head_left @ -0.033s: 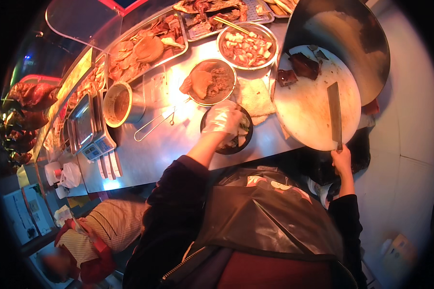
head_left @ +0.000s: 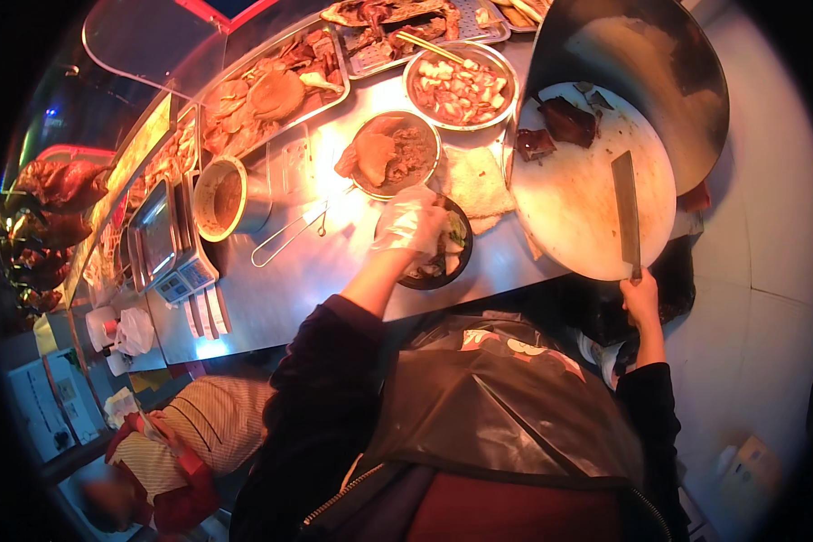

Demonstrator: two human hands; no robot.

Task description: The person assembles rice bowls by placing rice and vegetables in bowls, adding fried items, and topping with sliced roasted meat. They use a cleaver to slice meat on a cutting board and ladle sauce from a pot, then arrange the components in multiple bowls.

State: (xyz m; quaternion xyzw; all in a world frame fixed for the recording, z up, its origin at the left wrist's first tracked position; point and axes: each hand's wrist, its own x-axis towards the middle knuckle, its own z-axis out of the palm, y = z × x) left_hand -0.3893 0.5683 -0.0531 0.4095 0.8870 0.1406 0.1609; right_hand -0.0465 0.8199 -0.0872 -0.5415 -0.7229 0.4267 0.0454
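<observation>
My left hand [head_left: 412, 224], in a clear plastic glove, reaches over a round black bowl [head_left: 462, 262] near the table's front edge. Its fingers curl downward; what they hold, if anything, is hidden. Pale and green food pieces [head_left: 450, 242] show in the bowl beside the hand. Bare, my right hand [head_left: 640, 296] is closed round the handle of a cleaver [head_left: 627, 212]. The cleaver's long blade lies over a round white chopping board [head_left: 551, 217]. Dark glazed meat pieces [head_left: 569, 124] rest at the board's far side.
Beyond the bowl stands a strainer of cooked meat [head_left: 388, 154] over a metal basin. A steel bowl of chopped pieces [head_left: 461, 90] with chopsticks is behind it. A folded cloth [head_left: 475, 181], a metal pot [head_left: 229, 200] and a scale [head_left: 182, 271] surround the work. Another person [head_left: 190, 443] is at lower left.
My left hand has shifted slightly left over the bowl, uncovering more of the food inside. My right hand and the cleaver stay almost where they were.
</observation>
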